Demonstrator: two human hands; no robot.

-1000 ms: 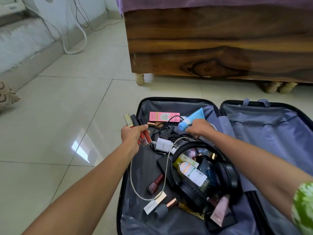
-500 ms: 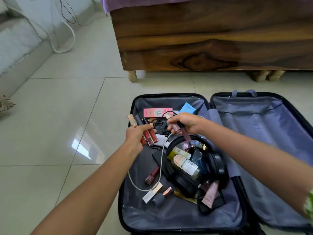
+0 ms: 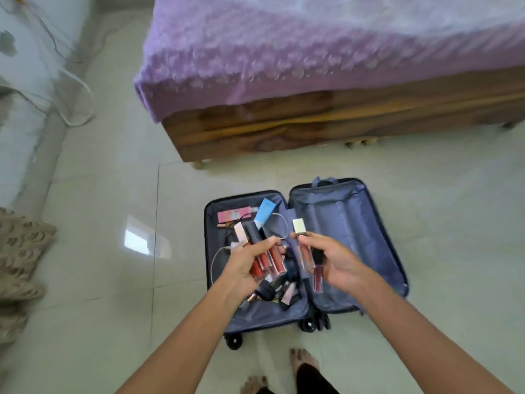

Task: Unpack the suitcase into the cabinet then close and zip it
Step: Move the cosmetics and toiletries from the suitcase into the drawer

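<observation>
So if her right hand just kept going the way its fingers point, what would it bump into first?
Probably the left hand and its bunch of lip gloss tubes. The right hand, gripping two tubes, points left across the open suitcase toward them. Depth between the hands is unclear.

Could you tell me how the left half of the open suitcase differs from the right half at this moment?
The left half holds loose things: a blue tube, a pink box, a white cable and small cosmetics. The right half shows only its lining, with no loose things in view. The left hand with its lip gloss tubes hides part of the left half; the right hand covers part of the right half. Both have the same grey-blue lining and dark rim and lie flat on the tiled floor.
</observation>
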